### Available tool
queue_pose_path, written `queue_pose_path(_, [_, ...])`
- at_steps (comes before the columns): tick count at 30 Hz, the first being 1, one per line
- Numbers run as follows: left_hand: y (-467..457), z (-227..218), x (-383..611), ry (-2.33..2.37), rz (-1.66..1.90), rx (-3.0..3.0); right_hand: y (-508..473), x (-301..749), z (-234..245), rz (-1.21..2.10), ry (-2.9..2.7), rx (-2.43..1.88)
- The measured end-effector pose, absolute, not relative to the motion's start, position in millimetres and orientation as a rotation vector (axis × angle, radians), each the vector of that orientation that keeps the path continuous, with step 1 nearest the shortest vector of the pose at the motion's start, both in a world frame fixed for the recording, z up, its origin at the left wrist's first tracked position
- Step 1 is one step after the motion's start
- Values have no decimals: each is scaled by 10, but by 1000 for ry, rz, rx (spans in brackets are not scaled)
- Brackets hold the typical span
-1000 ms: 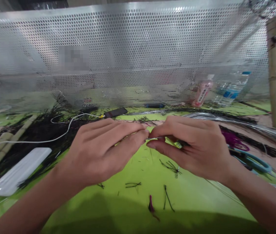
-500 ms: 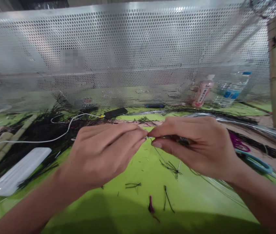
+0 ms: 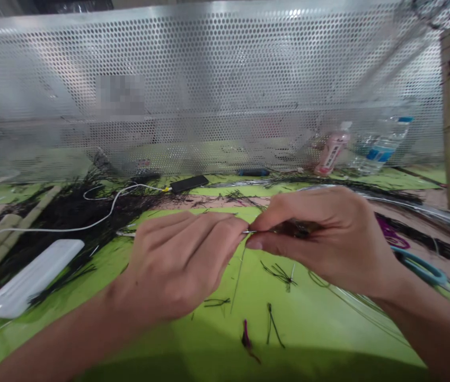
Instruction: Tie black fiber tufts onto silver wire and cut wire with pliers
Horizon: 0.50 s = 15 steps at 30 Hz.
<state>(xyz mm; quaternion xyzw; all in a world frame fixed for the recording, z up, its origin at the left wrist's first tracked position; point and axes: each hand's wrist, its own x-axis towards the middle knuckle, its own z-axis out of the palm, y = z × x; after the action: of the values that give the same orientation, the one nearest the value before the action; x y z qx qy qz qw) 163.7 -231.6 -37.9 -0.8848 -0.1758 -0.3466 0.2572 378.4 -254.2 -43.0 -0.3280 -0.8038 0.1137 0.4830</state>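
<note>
Over the green tabletop (image 3: pixel 288 329) my left hand (image 3: pixel 185 260) and my right hand (image 3: pixel 324 239) meet fingertip to fingertip. Both are closed on a thin silvery wire (image 3: pixel 250 231), and only a short bright piece of it shows between them. A fine strand (image 3: pixel 237 284) hangs from the pinch point toward the table. The left fingers lie together over the wire and hide most of it. My right thumb and index finger pinch it; something dark and thin inside that palm is too blurred to name.
Black tie offcuts (image 3: pixel 286 276) lie below the hands. A phone (image 3: pixel 188 184) with a white cable, a white power bank (image 3: pixel 32 278), blue-handled scissors (image 3: pixel 421 265), coiled wire (image 3: pixel 427 204), a pink bottle (image 3: pixel 333 151) and a water bottle (image 3: pixel 386 148) surround them. Behind stands a perforated metal panel (image 3: pixel 217 79).
My left hand has turned and shifted slightly right and down, its fingers more curled. The thin strand has swung from right of the pinch point to hanging down and left.
</note>
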Motion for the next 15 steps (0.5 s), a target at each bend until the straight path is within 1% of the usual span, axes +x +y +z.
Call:
queue_pose_path(8, [-2386, -374, 1609, -559, -861, -2492, -2617, 3765, -372, -83, -2038, -806])
queue_pose_path(14, [-2361, -380, 1615, -617, -793, -2546, -2601, 3798, -412, -385, -2141, -751])
queue_pose_path(15, [-2355, -374, 1622, -620, -788, -2558, -2599, 3803, -423, -393, -2150, -751])
